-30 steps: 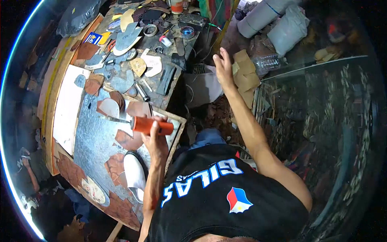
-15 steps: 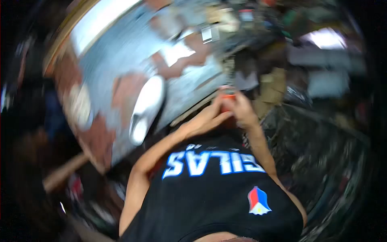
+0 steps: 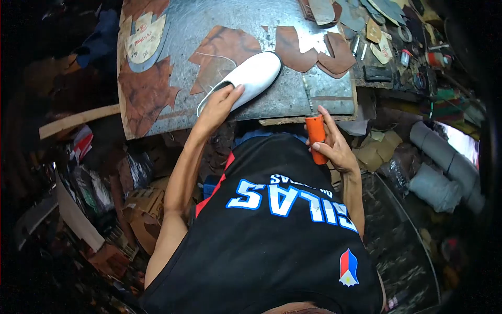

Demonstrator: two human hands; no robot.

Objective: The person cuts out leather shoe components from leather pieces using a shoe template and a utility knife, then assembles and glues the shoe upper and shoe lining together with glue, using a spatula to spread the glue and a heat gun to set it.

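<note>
My left hand (image 3: 219, 104) reaches onto the metal-covered workboard (image 3: 209, 21) and grips the heel end of a white shoe (image 3: 253, 76) that lies on its side there. My right hand (image 3: 337, 149) is closed around an orange-handled knife (image 3: 316, 137), held upright at the board's near edge, close to my chest. A thin blade seems to run up from the handle over the board. My black shirt fills the lower part of the view.
Brown leather pieces (image 3: 146, 94) and cut shapes (image 3: 293, 47) lie over the board. Small tools and patterns (image 3: 387, 36) crowd its right end. Grey rolls (image 3: 444, 162) and cardboard scraps (image 3: 374, 152) lie on the floor to the right. Clutter (image 3: 104, 193) fills the left.
The orange-handled knife passed from my left hand to my right hand. My left hand then took hold of the white shoe. The view swung round over the board.
</note>
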